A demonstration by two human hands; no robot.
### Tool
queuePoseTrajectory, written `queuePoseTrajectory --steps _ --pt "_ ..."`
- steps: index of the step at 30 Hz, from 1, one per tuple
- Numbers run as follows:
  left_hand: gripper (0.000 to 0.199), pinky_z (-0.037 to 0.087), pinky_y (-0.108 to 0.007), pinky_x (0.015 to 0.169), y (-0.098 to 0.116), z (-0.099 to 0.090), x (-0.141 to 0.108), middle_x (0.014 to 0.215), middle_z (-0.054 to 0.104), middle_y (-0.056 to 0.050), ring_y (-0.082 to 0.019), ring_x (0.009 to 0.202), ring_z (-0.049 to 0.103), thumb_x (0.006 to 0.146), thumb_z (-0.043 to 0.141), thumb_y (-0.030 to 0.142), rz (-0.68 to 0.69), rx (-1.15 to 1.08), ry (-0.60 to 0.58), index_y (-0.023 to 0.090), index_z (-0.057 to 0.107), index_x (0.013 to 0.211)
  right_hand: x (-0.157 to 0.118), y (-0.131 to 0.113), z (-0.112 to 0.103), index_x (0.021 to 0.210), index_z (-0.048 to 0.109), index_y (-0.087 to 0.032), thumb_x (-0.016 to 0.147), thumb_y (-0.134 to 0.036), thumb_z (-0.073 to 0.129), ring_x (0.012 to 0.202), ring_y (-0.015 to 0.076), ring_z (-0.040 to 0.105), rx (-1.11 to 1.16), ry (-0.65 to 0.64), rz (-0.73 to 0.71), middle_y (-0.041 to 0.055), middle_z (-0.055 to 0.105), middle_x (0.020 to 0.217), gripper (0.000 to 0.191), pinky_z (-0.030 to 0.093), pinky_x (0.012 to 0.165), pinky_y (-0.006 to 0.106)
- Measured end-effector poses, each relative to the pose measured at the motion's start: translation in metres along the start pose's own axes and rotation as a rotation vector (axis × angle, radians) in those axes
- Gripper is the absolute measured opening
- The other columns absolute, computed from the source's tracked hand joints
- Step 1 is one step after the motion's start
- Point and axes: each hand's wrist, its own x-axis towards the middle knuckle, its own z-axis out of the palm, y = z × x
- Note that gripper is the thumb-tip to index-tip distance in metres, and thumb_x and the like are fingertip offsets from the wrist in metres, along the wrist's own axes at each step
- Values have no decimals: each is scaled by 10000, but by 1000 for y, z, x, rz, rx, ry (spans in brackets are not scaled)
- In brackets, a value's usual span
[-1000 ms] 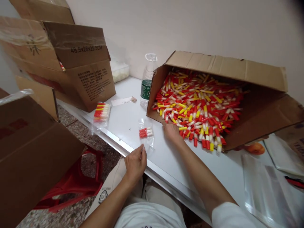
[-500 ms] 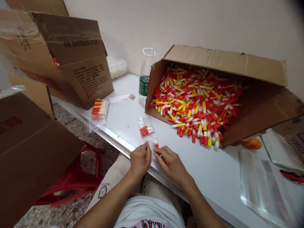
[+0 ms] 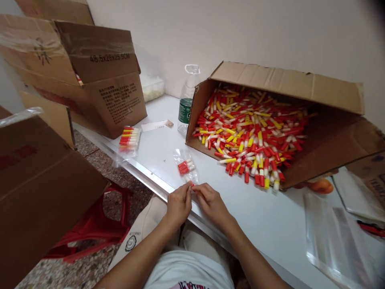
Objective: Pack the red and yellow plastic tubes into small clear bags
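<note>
My left hand [image 3: 179, 202] pinches the near edge of a small clear bag [image 3: 194, 173] at the table's front edge. Inside the bag lie several red-and-white tubes [image 3: 184, 167]. My right hand [image 3: 211, 201] is closed on another red-capped tube [image 3: 191, 184] at the bag's near end, its fingertips nearly touching the left ones. Beyond, a cardboard box [image 3: 285, 85] on its side spills many red, yellow and white tubes [image 3: 246, 136] onto the white table [image 3: 159, 155]. A filled clear bag of tubes [image 3: 129, 140] lies at the left.
A clear bottle with a green label [image 3: 185, 108] stands behind. Large cartons [image 3: 120, 96] are at the left, with a red stool [image 3: 99, 220] below. Flat clear bags [image 3: 333, 237] and an orange object [image 3: 321, 186] lie at the right.
My right hand has moved slightly left with the red-capped tube, which now lies at the bag's near end between both hands. The view has shifted slightly.
</note>
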Motion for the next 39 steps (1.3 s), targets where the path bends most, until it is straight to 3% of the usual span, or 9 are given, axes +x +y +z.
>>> queuePoseTrajectory --steps 3,7,15,22,27,31,34,39 --pt "297 537 -307 753 0 3 -2 965 703 -88 -182 848 669 912 393 206 27 21 -9 141 591 1124 -3 -11 15 1035 605 -181 882 -130 384 788 161 598 -273 87 120 68 601 896 273 493 720 281" --pt "283 541 -301 735 2 2 -3 930 701 -82 -176 821 670 908 405 196 33 36 -3 139 595 1109 -9 -27 27 989 630 -163 883 -140 370 667 164 584 -512 198 128 80 599 801 282 471 620 264" --pt "276 545 -300 704 7 2 -2 884 704 -90 -178 781 671 903 413 190 54 33 29 114 608 1083 -22 -34 14 1020 625 -149 904 -156 382 623 135 585 -605 332 2 54 610 744 269 452 589 243" --pt "285 542 -300 712 12 7 -8 877 699 -83 -171 778 662 907 388 186 90 -5 -35 131 598 1092 -30 -33 12 1055 601 -148 917 -169 364 669 145 589 -516 280 27 59 609 784 275 461 618 257" --pt "318 532 -302 701 16 10 -14 851 680 -86 -170 769 642 914 348 180 134 -25 -115 132 559 1147 -23 -16 16 930 596 -169 923 -235 359 723 171 550 -524 235 162 68 587 815 246 445 639 280" --pt "296 518 -299 654 18 13 -21 781 660 -88 -175 709 624 903 343 157 213 -10 -122 113 570 1087 -11 -7 16 1128 549 -139 870 -274 462 909 241 492 -638 324 222 137 546 1029 304 433 770 353" --pt "304 512 -296 624 19 14 -24 741 649 -86 -176 674 614 887 341 125 283 -1 -118 95 561 1094 -1 -3 13 1088 581 -178 871 -315 490 872 236 498 -655 208 323 111 552 992 272 425 740 344" --pt "274 522 -298 664 17 12 -22 807 674 -89 -177 732 640 890 353 137 201 7 -46 129 573 1055 8 -3 5 1097 568 -224 880 -296 506 895 192 537 -540 11 348 69 562 992 236 414 696 273"
